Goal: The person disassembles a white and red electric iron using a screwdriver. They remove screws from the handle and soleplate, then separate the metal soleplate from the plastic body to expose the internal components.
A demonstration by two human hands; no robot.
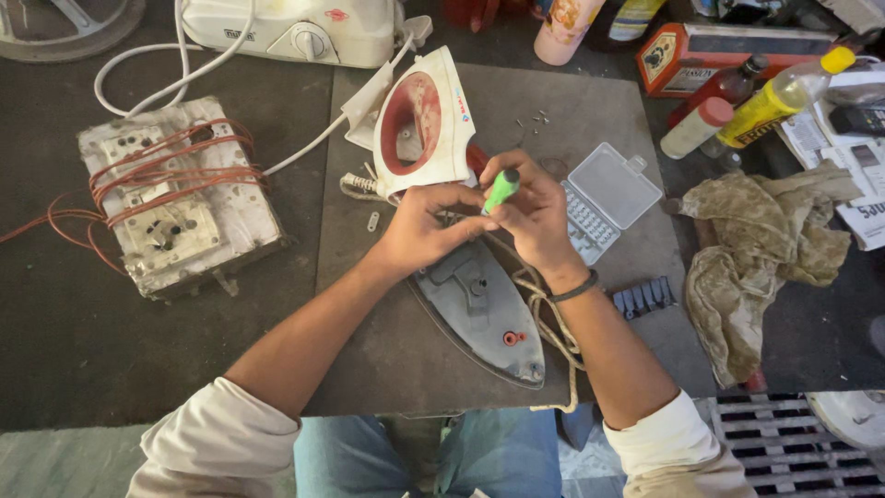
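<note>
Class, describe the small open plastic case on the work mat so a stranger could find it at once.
Start at the dark mat with the opened iron's metal soleplate. Just right of the right hand holding a green-handled screwdriver lies the clear case. Unlike the nearby crumpled rag, it is transparent, with its lid open.

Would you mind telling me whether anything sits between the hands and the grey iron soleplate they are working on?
Nothing visible does. The left hand rests directly on the grey metal iron soleplate, and the right hand holds a green-handled screwdriver just above it. The detached white and red iron cover lies behind them.

Green-handled screwdriver (501,190) stands upright over the opened grey iron base (479,309).
</note>
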